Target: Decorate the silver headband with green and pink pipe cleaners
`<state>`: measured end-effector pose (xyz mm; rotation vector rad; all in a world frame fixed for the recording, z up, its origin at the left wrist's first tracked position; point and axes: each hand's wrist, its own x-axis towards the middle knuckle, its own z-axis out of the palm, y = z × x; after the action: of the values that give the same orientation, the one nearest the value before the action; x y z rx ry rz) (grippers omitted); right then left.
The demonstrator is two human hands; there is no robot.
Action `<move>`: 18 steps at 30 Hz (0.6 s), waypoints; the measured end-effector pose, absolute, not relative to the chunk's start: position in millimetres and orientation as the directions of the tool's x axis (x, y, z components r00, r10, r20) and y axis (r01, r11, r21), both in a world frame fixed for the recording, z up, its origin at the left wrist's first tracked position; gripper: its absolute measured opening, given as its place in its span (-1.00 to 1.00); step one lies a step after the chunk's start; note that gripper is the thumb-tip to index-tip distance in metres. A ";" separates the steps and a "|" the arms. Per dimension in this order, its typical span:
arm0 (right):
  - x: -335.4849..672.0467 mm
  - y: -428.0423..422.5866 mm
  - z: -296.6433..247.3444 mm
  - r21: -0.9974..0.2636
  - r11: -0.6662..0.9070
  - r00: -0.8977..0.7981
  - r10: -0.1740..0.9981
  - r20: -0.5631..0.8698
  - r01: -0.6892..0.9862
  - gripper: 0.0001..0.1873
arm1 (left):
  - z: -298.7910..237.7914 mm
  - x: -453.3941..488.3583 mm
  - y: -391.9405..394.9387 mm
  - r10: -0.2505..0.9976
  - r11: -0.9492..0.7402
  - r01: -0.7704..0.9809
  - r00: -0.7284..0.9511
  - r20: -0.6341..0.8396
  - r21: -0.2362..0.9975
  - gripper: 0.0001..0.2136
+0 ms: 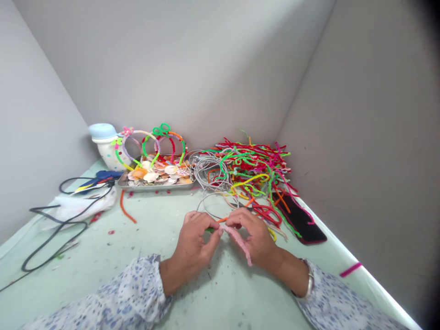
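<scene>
My left hand (195, 240) is closed in a pinch, thumb and forefinger together at one end of a pale pink pipe cleaner (241, 244). A small green piece (209, 230) shows between those fingers; the rest of it is hidden. My right hand (258, 240) is closed too, its bent fingers at the upper part of the same pipe cleaner, whose loose end slants down past the palm. Just beyond the hands, a loop of thin grey wire (206, 201) runs toward a larger grey wire coil (209, 167).
Shells fill a metal tray (161, 187) with decorated hoops (140, 133) in it, beside a white container with a blue lid (103, 131). A tangled pipe-cleaner heap (254, 160) lies by a black phone (309, 229). A dark cable (51, 247) and clear plastic bag (75, 208) lie left.
</scene>
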<state>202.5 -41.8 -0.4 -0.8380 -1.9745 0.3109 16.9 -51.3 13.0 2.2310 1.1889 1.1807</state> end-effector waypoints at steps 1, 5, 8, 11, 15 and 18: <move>202.5 -42.0 -0.3 -0.520 0.738 -0.331 0.665 0.669 0.430 -0.91 | 13.3 16.8 -51.3 0.807 -0.586 0.516 0.302 0.508 0.624 -0.90; 201.9 -43.3 0.8 -0.509 0.751 -0.341 0.651 0.678 0.422 -0.93 | 13.3 16.3 -51.0 0.803 -0.592 0.508 0.306 0.512 0.626 -0.89; 201.3 -44.0 2.5 -0.507 0.756 -0.347 0.646 0.680 0.414 -0.94 | 12.6 16.0 -51.0 0.807 -0.587 0.503 0.302 0.507 0.635 -0.89; 201.4 -43.3 3.1 -0.509 0.755 -0.348 0.647 0.678 0.413 -0.94 | 12.1 15.9 -50.9 0.810 -0.582 0.507 0.302 0.502 0.635 -0.89; 202.1 -41.4 0.7 -0.539 0.732 -0.338 0.675 0.656 0.416 -0.91 | 11.6 16.2 -50.8 0.808 -0.585 0.511 0.302 0.506 0.630 -0.91; 202.0 -41.2 -0.5 -0.547 0.728 -0.327 0.679 0.657 0.413 -0.90 | 10.6 16.3 -51.0 0.802 -0.592 0.508 0.300 0.516 0.626 -0.92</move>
<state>202.0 -41.2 -0.5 -0.8344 -1.9662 0.3472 16.3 -51.0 10.6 2.2291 1.1792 1.1919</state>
